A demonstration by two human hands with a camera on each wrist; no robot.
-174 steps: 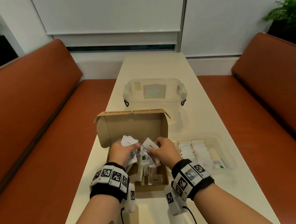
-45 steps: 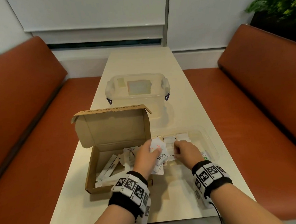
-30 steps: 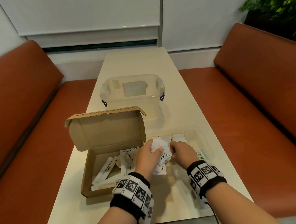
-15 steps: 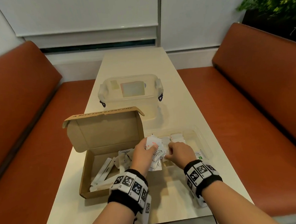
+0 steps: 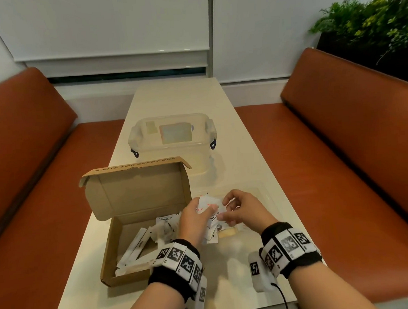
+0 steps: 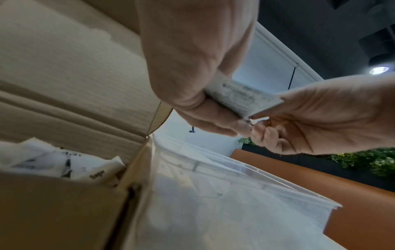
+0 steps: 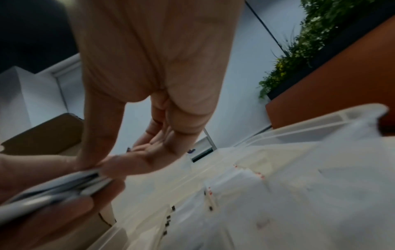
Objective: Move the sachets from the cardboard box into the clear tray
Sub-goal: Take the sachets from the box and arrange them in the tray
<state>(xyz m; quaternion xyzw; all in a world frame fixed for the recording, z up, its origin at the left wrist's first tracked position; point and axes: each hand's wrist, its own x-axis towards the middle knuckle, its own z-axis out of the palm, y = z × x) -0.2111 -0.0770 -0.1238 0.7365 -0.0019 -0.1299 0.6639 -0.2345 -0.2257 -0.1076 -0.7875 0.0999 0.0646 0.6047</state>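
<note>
The left hand [image 5: 194, 220], gripping a bundle of sachets [image 5: 207, 205], has shifted from the cardboard box [image 5: 122, 243] toward three o'clock above the clear tray [image 5: 270, 198]; the right hand [image 5: 243, 211] pinches one off to place.

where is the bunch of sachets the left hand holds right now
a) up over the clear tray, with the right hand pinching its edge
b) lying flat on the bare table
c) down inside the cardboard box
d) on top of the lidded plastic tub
a: the left hand grips the bunch of sachets just right of the cardboard box, above the clear tray, while the right hand pinches its edge.
</note>
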